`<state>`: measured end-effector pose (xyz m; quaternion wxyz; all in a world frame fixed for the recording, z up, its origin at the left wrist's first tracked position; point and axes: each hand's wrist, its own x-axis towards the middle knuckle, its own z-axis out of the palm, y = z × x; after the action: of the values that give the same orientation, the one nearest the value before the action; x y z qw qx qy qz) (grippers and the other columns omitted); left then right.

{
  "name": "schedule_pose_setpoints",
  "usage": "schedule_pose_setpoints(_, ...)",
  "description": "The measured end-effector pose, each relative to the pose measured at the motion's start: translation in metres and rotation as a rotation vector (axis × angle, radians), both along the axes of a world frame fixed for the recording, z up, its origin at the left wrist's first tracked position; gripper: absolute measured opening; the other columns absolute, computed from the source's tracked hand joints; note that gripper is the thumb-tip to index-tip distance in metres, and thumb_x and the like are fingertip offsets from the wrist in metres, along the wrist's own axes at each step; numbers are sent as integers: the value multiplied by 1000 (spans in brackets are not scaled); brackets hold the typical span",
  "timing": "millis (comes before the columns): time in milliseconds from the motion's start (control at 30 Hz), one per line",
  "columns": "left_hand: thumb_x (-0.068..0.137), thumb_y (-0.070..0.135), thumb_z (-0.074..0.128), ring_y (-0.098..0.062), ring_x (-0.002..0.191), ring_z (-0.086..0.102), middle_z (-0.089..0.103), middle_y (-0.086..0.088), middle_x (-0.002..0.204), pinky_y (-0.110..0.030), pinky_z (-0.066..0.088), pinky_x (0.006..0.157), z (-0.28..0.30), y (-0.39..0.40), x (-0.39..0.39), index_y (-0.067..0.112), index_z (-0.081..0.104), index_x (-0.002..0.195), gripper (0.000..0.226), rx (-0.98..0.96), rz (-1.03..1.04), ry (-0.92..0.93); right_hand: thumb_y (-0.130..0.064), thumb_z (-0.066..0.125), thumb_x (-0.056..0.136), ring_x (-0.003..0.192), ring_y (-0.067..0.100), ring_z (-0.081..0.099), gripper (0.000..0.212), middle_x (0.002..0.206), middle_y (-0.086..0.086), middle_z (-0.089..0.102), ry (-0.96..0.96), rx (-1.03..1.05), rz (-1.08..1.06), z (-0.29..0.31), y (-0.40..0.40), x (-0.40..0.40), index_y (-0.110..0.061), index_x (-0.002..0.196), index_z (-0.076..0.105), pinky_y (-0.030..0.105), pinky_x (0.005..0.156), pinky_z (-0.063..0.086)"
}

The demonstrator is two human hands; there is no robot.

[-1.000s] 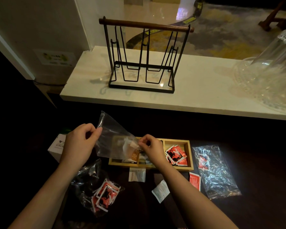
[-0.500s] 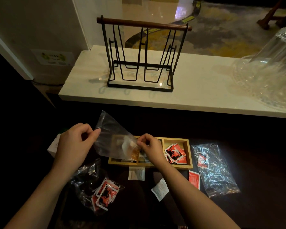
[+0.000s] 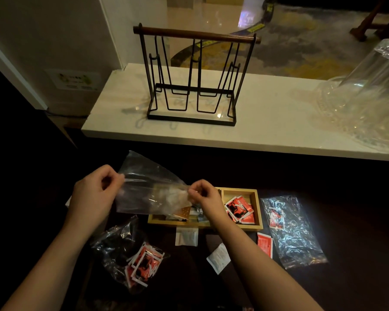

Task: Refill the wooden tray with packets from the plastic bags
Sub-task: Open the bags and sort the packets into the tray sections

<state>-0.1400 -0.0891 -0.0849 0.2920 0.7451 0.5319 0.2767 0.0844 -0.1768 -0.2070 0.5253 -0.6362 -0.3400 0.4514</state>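
A clear plastic bag (image 3: 144, 189) is stretched between both hands above the left part of the wooden tray (image 3: 259, 212). My left hand (image 3: 93, 195) pinches its left edge, my right hand (image 3: 203, 196) its right edge. Pale packets sit inside the bag near my right hand. The tray's right compartment holds red packets (image 3: 239, 208); the left compartments are partly hidden by the bag. A second bag (image 3: 130, 252) with red packets lies at the lower left. A third bag (image 3: 293, 232) with one red packet lies right of the tray.
Loose packets lie in front of the tray: a pale one (image 3: 186, 236), a white one (image 3: 218, 260), a red one (image 3: 265, 243). On the white counter (image 3: 267, 131) behind stand a black wire rack (image 3: 193, 79) and clear glassware (image 3: 368, 97). A white box is behind my left hand.
Both hands have pulled the clear bag a little further apart and flatter; my left hand has shifted slightly left. Nothing else has moved.
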Motion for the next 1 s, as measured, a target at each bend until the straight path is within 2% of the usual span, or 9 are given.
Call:
schedule_pose_setpoints(67,88,37,56,-36,78,63,65,-19,89,-51,54,70,-5,2,-8,19,49,71,25,-187,-17,-181,-16,55,92,95,21,65,9,101,8,63,421,-3,30,5,-2,0,-10,98,55,36,80,49)
schedule_pose_setpoints(133,89,38,54,-45,89,64,65,-24,103,-60,55,72,-6,-1,-8,20,48,77,22,-355,-22,-383,-32,54,92,110,29,63,38,124,15,60,729,-74,55,11,-1,-3,-4,117,50,44,91,50)
schedule_pose_setpoints(233,88,23,46,-31,86,71,70,-15,105,-38,61,63,-5,-9,-2,12,48,92,12,-522,-27,-630,-48,57,84,115,29,61,61,130,15,59,811,-181,127,19,1,-13,-11,131,47,38,88,52)
schedule_pose_setpoints(333,93,16,39,-27,86,72,72,-12,106,-32,60,67,-6,-16,-3,12,51,98,13,-632,-38,-794,-46,54,88,115,31,60,53,125,15,62,874,-218,180,25,1,-20,-13,129,52,38,92,51)
schedule_pose_setpoints(533,96,9,32,-24,83,72,73,-10,104,-33,60,64,-12,-29,-8,18,57,89,27,-817,-51,-938,-54,65,80,109,27,56,67,122,13,59,928,-328,223,23,-3,-23,-9,126,50,28,78,47)
schedule_pose_setpoints(633,92,9,35,-25,79,72,74,-10,97,-34,60,59,-14,-33,-5,16,56,90,23,-846,-53,-937,-37,58,89,115,30,55,52,126,10,58,891,-248,287,21,-7,-17,-9,132,51,35,92,48)
schedule_pose_setpoints(700,95,8,33,-27,81,72,74,-12,97,-36,60,62,-16,-32,-1,13,55,92,23,-833,-54,-906,-20,62,87,94,21,63,37,107,6,65,906,-214,211,23,-11,-13,-8,122,60,33,88,47)
schedule_pose_setpoints(867,98,6,33,-28,87,71,71,-17,103,-41,60,74,-33,-31,8,7,53,103,20,-736,39,-723,-16,68,81,81,21,59,26,87,4,70,488,-204,-30,12,-24,10,-6,105,64,29,67,47)
schedule_pose_setpoints(1000,98,9,38,-8,70,69,72,-7,105,-21,54,54,-45,-38,21,9,52,108,17,-698,1,-562,-12,58,90,73,14,64,16,86,2,69,378,-192,-125,6,-42,25,-8,104,64,24,57,49)
